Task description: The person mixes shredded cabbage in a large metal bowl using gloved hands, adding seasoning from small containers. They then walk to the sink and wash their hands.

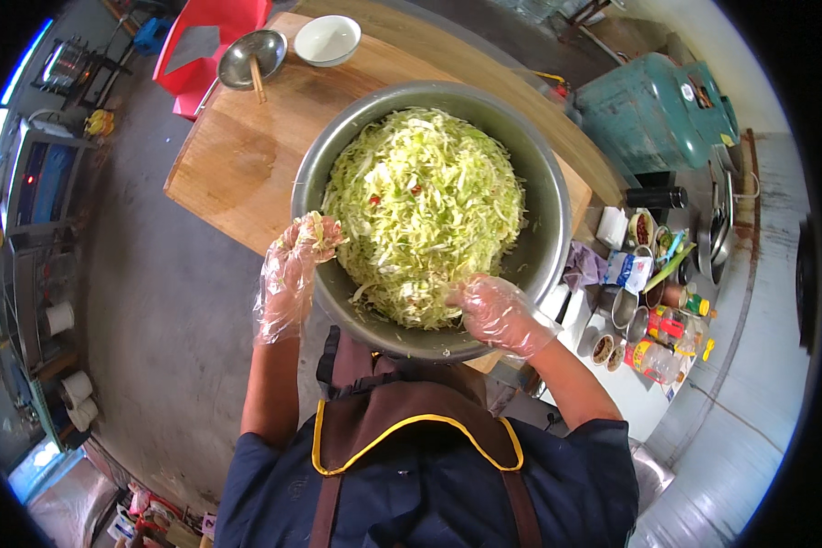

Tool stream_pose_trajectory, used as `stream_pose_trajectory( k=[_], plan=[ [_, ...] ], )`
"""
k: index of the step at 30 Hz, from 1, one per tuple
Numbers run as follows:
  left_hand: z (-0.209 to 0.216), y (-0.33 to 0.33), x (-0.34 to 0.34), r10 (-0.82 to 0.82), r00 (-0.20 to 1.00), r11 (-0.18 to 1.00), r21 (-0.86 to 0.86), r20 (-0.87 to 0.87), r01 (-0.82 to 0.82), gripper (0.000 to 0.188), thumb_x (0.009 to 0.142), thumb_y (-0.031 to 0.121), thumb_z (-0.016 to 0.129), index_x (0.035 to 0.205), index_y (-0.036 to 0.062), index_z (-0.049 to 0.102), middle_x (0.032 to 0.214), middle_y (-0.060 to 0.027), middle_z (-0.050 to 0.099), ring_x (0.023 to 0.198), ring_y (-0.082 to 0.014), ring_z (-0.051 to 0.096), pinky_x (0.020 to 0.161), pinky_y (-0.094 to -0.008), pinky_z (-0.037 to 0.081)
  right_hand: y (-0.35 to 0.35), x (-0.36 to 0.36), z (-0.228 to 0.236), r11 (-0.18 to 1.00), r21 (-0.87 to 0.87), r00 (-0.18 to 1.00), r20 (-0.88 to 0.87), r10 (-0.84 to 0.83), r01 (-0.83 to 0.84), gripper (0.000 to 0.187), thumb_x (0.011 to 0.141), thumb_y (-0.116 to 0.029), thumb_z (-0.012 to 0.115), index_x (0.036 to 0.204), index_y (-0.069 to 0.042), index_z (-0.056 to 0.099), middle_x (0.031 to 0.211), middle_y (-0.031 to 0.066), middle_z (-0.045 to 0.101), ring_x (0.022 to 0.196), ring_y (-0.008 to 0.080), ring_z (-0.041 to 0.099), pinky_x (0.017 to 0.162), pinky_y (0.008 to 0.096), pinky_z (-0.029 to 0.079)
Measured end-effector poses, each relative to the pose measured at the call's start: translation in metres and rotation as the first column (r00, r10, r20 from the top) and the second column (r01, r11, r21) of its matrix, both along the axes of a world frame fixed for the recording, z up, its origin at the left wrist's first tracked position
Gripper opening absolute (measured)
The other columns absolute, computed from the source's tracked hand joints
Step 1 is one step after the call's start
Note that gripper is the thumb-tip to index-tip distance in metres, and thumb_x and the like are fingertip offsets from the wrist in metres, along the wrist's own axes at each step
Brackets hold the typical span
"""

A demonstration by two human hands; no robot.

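Note:
A large steel basin (546, 137) holds a heap of shredded cabbage (425, 205), pale green and yellow, with a few red bits on it. Clear plastic gloves cover both hands. At the basin's left rim is my left hand (292, 269), its fingers curled together with cabbage shreds clinging to them; what lies inside them is hidden. My right hand (507, 315) reaches over the near right rim, fingertips closed on shreds at the edge of the heap.
Under the basin is a wooden board (219, 173). On its far left part stand a metal bowl (239, 57) with chopsticks and a white bowl (327, 41). A red chair (187, 78) is behind. To the right are a green gas cylinder (644, 110), bottles (656, 362) and small seasoning cups.

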State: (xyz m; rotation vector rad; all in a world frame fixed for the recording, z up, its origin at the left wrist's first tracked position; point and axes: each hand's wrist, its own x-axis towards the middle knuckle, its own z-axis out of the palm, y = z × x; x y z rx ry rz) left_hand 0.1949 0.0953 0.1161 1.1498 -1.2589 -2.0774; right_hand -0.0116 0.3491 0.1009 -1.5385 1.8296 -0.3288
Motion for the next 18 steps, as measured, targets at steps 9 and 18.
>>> stream_pose_trajectory(
  k=[9, 18],
  plan=[
    [-0.026, 0.012, -0.016, -0.103, 0.995, 0.994, -0.038, 0.016, 0.104, 0.035, 0.099, 0.032, 0.056, 0.11, -0.0001, 0.065, 0.1, -0.007, 0.068, 0.091, -0.0139, 0.063, 0.083, -0.0288, 0.048, -0.004, 0.055, -0.05, 0.899, 0.421, 0.756, 0.549, -0.356, 0.118, 0.028, 0.095, -0.03, 0.056, 0.109, -0.009, 0.068, 0.087, 0.0134, 0.065, 0.075, 0.0221, 0.06, 0.072, 0.0364, 0.049],
    [-0.043, 0.02, -0.022, -0.036, 0.911, 0.988, -0.125, 0.411, 0.096, 0.055, 0.1, 0.037, 0.053, 0.135, -0.0056, 0.05, 0.132, -0.0129, 0.057, 0.119, -0.0193, 0.053, 0.102, -0.0318, 0.04, -0.048, -0.022, 0.046, 0.897, -0.042, 0.884, -0.154, -0.442, 0.441, 0.054, 0.097, -0.04, 0.053, 0.145, -0.021, 0.041, 0.142, 0.0055, 0.052, 0.12, 0.0278, 0.058, 0.104, 0.0417, 0.045]
  ],
)
